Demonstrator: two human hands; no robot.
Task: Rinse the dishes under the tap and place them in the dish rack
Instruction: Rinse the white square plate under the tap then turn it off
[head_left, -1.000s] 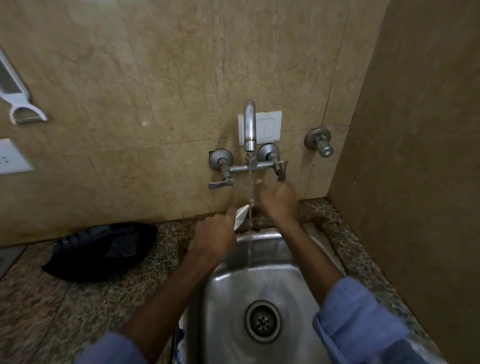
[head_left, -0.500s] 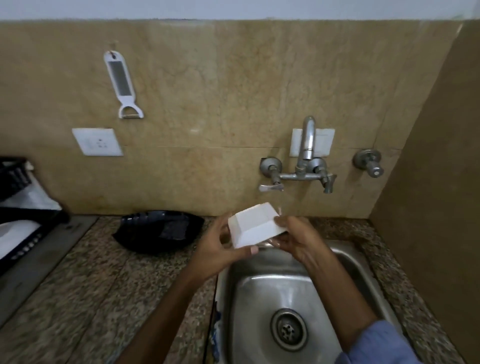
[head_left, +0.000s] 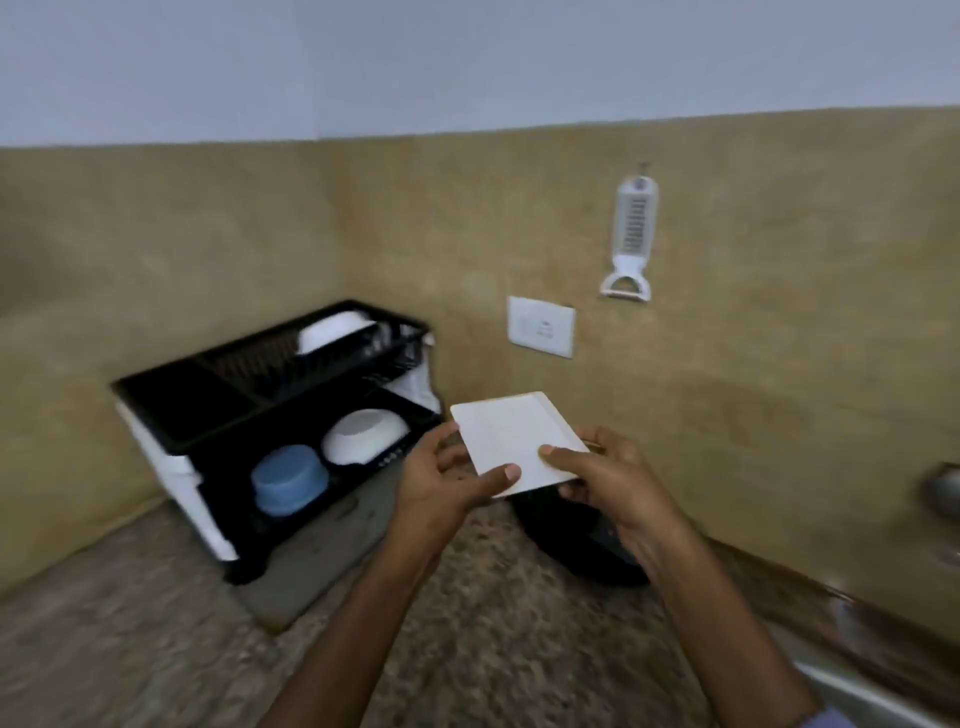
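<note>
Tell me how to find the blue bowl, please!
Look at the black dish rack standing on the counter in the corner by the tan wall. On its lower shelf two bowls lie upside down side by side. The blue bowl is the nearer, left one, and its neighbour, the white bowl, is plain white.

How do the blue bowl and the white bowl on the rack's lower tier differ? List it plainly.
The blue bowl is blue; the white bowl is white. The blue bowl sits nearer the front of the dish rack, the white bowl farther back and to the right. The white bowl looks somewhat wider. Both appear to rest upside down on the lower tier, side by side; whether they touch is unclear.
</note>
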